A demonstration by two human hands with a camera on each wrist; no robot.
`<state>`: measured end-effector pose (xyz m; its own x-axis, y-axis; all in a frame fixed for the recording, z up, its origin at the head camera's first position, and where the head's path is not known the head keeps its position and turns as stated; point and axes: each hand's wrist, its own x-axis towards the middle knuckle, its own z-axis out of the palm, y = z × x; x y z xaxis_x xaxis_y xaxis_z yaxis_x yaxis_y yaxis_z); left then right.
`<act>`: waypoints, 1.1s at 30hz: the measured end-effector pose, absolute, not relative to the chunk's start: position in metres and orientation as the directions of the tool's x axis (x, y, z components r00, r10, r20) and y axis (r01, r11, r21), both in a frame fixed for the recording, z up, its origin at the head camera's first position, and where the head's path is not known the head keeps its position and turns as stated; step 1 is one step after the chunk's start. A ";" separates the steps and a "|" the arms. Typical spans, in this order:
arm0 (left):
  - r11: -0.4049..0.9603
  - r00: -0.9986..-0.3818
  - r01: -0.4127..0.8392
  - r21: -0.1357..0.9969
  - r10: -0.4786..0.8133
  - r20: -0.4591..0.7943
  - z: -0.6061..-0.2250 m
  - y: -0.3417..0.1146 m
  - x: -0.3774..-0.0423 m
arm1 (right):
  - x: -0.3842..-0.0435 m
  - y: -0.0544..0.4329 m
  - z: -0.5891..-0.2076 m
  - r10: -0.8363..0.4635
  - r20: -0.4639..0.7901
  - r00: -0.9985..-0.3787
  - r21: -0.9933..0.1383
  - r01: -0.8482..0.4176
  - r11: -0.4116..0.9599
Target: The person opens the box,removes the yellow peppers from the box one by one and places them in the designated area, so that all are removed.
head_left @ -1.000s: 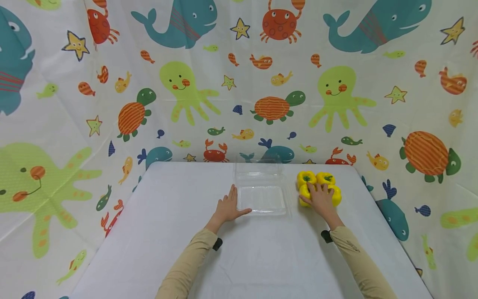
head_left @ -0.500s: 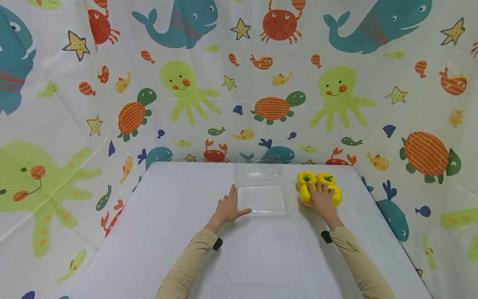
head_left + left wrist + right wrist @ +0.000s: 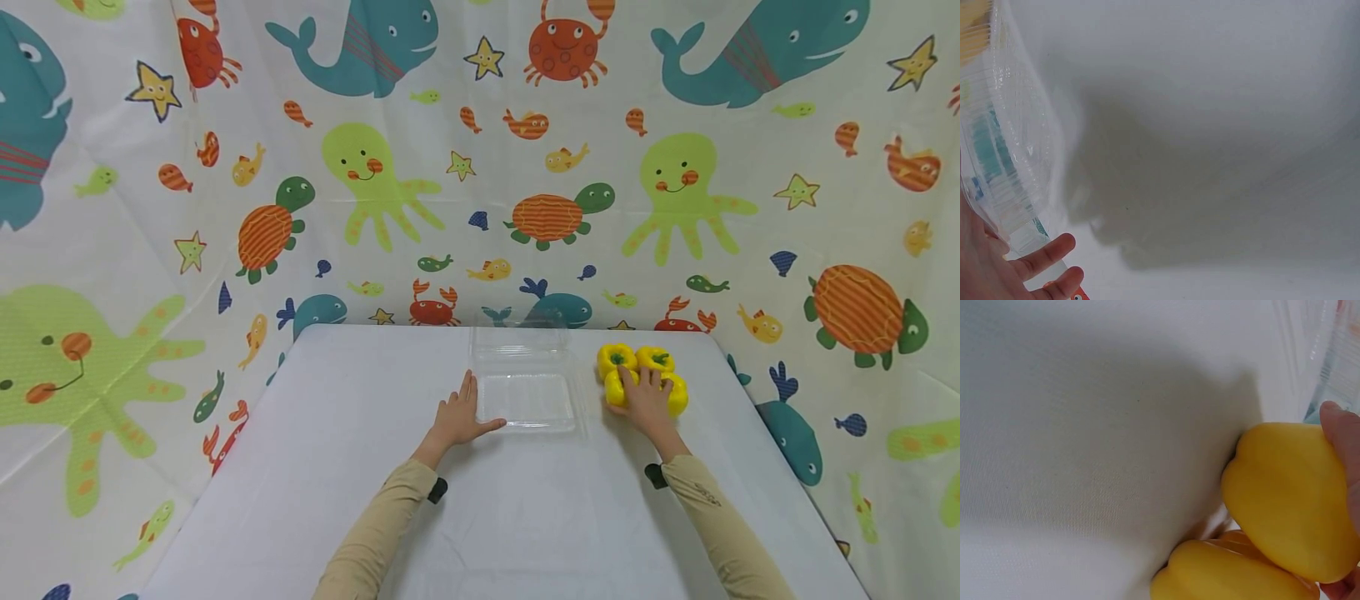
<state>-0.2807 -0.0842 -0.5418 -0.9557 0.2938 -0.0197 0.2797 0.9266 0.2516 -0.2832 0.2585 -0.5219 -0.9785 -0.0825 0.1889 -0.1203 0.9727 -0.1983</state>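
Observation:
A clear plastic clamshell container (image 3: 525, 402) lies with its lid (image 3: 517, 340) folded back toward the wall. My left hand (image 3: 455, 417) is at its left side, fingers extended along the wall and thumb reaching over the front rim. In the left wrist view the ribbed container wall (image 3: 1025, 131) curves beside the fingers (image 3: 1047, 256). Over on the right, my right hand (image 3: 649, 408) grips the front-left yellow bell pepper (image 3: 615, 388), thumb on its left side and fingers over its top. The right wrist view shows this bell pepper (image 3: 1288, 500) with the thumb (image 3: 1342, 434) against it.
Beside the held pepper sits another yellow bell pepper (image 3: 678, 395). Two more with green stems, a left one (image 3: 615, 357) and a right one (image 3: 656, 358), stand behind. A white cloth covers the table (image 3: 360, 392). A sea-animal curtain (image 3: 480, 167) hangs at the back and sides.
My right thumb has moved in from the side to close round the front-left bell pepper, which has shifted slightly right. My left hand and the container have stayed put.

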 end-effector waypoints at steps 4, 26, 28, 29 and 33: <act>0.928 -0.955 0.279 0.249 0.294 -0.026 -0.541 -0.084 -0.280 | -0.283 0.258 -0.522 -0.076 0.176 -0.981 -0.203 -0.112 0.973; 0.927 -0.957 0.276 0.255 0.291 -0.023 -0.541 -0.084 -0.281 | -0.280 0.256 -0.520 -0.086 0.180 -0.980 -0.240 -0.128 0.962; 0.929 -0.957 0.272 0.250 0.289 -0.033 -0.541 -0.084 -0.281 | -0.280 0.255 -0.520 -0.086 0.194 -0.977 -0.244 -0.133 0.961; 0.930 -0.957 0.271 0.249 0.288 -0.036 -0.540 -0.084 -0.281 | -0.280 0.255 -0.520 -0.087 0.207 -0.974 -0.245 -0.138 0.960; 0.931 -0.957 0.265 0.251 0.285 -0.045 -0.540 -0.084 -0.280 | -0.278 0.253 -0.522 -0.096 0.268 -0.959 -0.237 -0.162 0.958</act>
<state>-0.2804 -0.0837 -0.5402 -0.9574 0.2851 -0.0449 0.2654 0.9310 0.2506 -0.2782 0.2534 -0.5216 -0.9587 -0.0958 0.2679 -0.1621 0.9578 -0.2373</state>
